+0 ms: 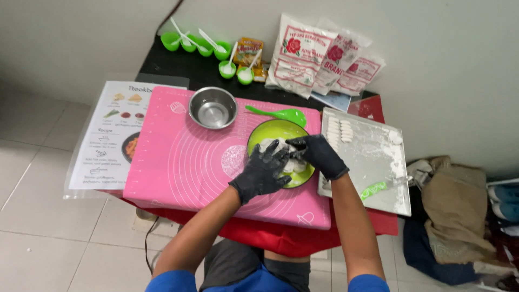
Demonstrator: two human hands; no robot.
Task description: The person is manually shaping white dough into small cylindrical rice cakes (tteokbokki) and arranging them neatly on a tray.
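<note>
Both my hands wear black gloves and reach into a lime green bowl (273, 130) that stands on a pink silicone mat (178, 162). My left hand (262, 172) presses on the white dough (294, 165) in the bowl. My right hand (319, 154) grips the same lump of dough from the right side. Most of the dough is hidden under my fingers.
An empty steel bowl (213, 107) and a green spoon (281, 114) lie on the mat's far side. A floured metal tray (378, 162) with several white dough pieces (339, 131) sits to the right. Flour bags (319, 57), small green cups (197, 43) and a laminated recipe sheet (111, 135) surround the mat.
</note>
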